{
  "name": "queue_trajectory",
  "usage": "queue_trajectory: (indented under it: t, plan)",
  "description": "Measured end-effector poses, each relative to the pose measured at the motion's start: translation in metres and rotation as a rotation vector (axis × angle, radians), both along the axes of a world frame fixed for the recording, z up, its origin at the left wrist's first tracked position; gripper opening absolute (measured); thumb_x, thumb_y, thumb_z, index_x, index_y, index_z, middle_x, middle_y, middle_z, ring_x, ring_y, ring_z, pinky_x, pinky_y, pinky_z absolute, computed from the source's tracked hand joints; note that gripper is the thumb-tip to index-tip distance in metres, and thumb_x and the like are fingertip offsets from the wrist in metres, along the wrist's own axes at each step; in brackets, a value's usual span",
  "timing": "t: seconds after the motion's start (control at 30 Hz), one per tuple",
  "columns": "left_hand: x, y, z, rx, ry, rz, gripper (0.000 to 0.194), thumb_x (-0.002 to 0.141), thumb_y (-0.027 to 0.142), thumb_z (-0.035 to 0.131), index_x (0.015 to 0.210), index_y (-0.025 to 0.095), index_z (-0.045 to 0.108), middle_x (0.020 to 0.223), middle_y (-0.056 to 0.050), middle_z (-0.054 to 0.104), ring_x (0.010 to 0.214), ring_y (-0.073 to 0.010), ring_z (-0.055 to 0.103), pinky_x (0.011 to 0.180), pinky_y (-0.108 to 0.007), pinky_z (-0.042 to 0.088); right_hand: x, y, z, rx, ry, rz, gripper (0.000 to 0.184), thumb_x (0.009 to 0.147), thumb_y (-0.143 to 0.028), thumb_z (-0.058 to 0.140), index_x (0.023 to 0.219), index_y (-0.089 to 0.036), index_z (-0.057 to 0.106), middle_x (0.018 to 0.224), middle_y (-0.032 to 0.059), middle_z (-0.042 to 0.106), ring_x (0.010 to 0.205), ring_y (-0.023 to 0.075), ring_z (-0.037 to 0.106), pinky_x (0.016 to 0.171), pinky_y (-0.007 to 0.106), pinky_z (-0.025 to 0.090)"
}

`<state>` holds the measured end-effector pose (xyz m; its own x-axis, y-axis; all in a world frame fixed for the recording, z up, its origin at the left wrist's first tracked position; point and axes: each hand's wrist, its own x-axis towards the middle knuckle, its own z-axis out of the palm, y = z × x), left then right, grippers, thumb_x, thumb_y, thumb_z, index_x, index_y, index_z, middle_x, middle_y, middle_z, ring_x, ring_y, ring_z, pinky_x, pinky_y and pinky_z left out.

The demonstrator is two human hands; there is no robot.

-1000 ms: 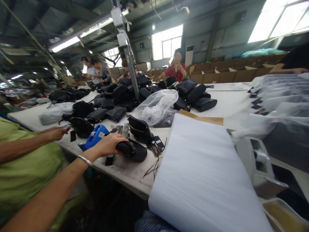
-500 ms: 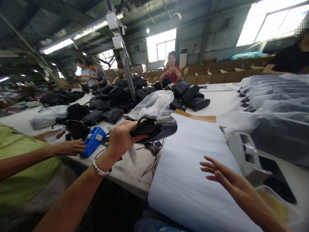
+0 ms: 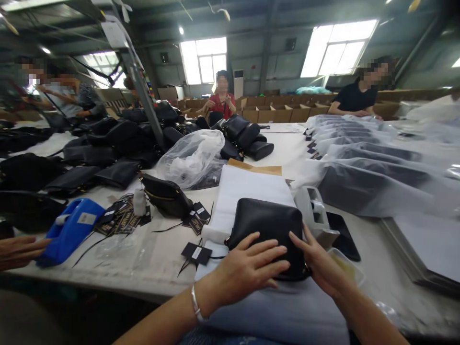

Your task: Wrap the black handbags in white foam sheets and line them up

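A small black bag lies on a stack of white paper in front of me. My left hand rests on its face, open, with fingers spread over the lower part. At the bag's right edge is my right hand, its thumb over the face and its fingers stretched along the side. From the bag's left side a cord leads to a black tag on the table. The bag's underside is hidden.
Another black bag stands left of the paper, near loose black tags. A co-worker's hand is by a blue tape dispenser. To the right are a white dispenser and plastic-covered bags.
The view has swung right. Earlier my left hand held a dark item in the air and my right hand hovered open over the paper. Both hands now touch the black bag on the paper.
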<state>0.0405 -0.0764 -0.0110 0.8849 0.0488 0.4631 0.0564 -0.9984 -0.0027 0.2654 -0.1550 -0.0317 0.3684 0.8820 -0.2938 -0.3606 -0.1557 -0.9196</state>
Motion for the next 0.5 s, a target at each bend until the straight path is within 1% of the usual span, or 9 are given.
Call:
queue_trajectory:
  t: [0.07,0.13,0.2,0.23,0.3,0.33,0.4,0.43,0.5]
  plan:
    - [-0.020,0.013,-0.003,-0.121,-0.002,0.173,0.065,0.090,0.052,0.058,0.146,0.025,0.040,0.152,-0.009,0.046,0.145,-0.0241,0.033,0.120,-0.051,0.025,0.000,0.000,-0.001,-0.008,0.002,0.009,0.088,0.081,-0.041,0.076,0.152,-0.042,0.025,0.143,-0.0007,0.056,0.125,0.0220,0.058,0.109,0.038,0.046]
    - [-0.040,0.029,-0.011,-0.277,0.071,0.376,0.097,0.075,0.064,0.069,0.153,0.024,0.026,0.156,-0.017,0.036,0.147,-0.0318,0.028,0.118,-0.058,0.025,0.000,0.002,-0.001,-0.020,0.005,-0.009,0.090,0.079,-0.038,0.078,0.152,-0.041,0.026,0.142,-0.0010,0.056,0.127,0.0219,0.056,0.111,0.037,0.044]
    - [-0.056,0.043,-0.023,-0.405,0.217,0.478,0.120,0.061,0.069,0.077,0.155,0.023,0.019,0.158,-0.021,0.029,0.147,-0.0378,0.023,0.115,-0.065,0.022,0.000,0.004,-0.003,-0.024,0.008,-0.034,0.091,0.078,-0.037,0.079,0.152,-0.041,0.027,0.143,-0.0015,0.056,0.129,0.0214,0.054,0.110,0.035,0.044]
    - [-0.061,0.048,-0.028,-0.445,0.288,0.487,0.124,0.058,0.067,0.080,0.155,0.024,0.018,0.159,-0.021,0.028,0.148,-0.0394,0.021,0.115,-0.067,0.020,0.001,0.005,-0.004,-0.028,0.008,-0.050,0.092,0.077,-0.036,0.080,0.152,-0.041,0.027,0.143,-0.0016,0.056,0.130,0.0212,0.054,0.110,0.034,0.045]
    - [-0.066,0.056,-0.036,-0.475,0.357,0.485,0.117,0.061,0.060,0.082,0.154,0.028,0.021,0.157,-0.018,0.034,0.146,-0.0394,0.025,0.115,-0.069,0.015,0.003,0.007,-0.006,-0.038,0.017,-0.074,0.096,0.075,-0.035,0.082,0.153,-0.041,0.025,0.142,-0.0014,0.056,0.130,0.0215,0.053,0.108,0.033,0.047]
    - [-0.066,0.059,-0.037,-0.472,0.351,0.493,0.107,0.068,0.054,0.080,0.154,0.029,0.023,0.153,-0.016,0.042,0.143,-0.0373,0.033,0.115,-0.069,0.013,0.004,0.008,-0.006,-0.039,0.024,-0.083,0.098,0.075,-0.035,0.082,0.153,-0.040,0.024,0.142,-0.0008,0.057,0.130,0.0220,0.053,0.107,0.034,0.048]
    - [-0.065,0.065,-0.034,-0.446,0.303,0.521,0.081,0.083,0.037,0.069,0.152,0.030,0.027,0.133,-0.011,0.061,0.127,-0.0297,0.054,0.116,-0.067,0.014,0.005,0.011,-0.004,-0.021,0.041,-0.085,0.102,0.074,-0.034,0.083,0.154,-0.039,0.021,0.142,0.0003,0.057,0.131,0.0230,0.052,0.106,0.036,0.049]
    - [-0.064,0.069,-0.031,-0.426,0.284,0.529,0.070,0.088,0.029,0.063,0.150,0.029,0.032,0.121,-0.008,0.068,0.116,-0.0259,0.061,0.116,-0.064,0.020,0.004,0.013,-0.002,-0.003,0.049,-0.080,0.103,0.074,-0.034,0.083,0.155,-0.038,0.019,0.141,0.0007,0.057,0.131,0.0233,0.052,0.107,0.037,0.048]
    - [-0.065,0.078,-0.023,-0.375,0.264,0.543,0.057,0.091,0.019,0.054,0.145,0.028,0.041,0.105,-0.005,0.071,0.100,-0.0216,0.067,0.108,-0.051,0.040,0.003,0.019,0.004,0.047,0.056,-0.067,0.106,0.075,-0.034,0.083,0.156,-0.037,0.015,0.141,0.0009,0.057,0.130,0.0230,0.053,0.109,0.038,0.047]
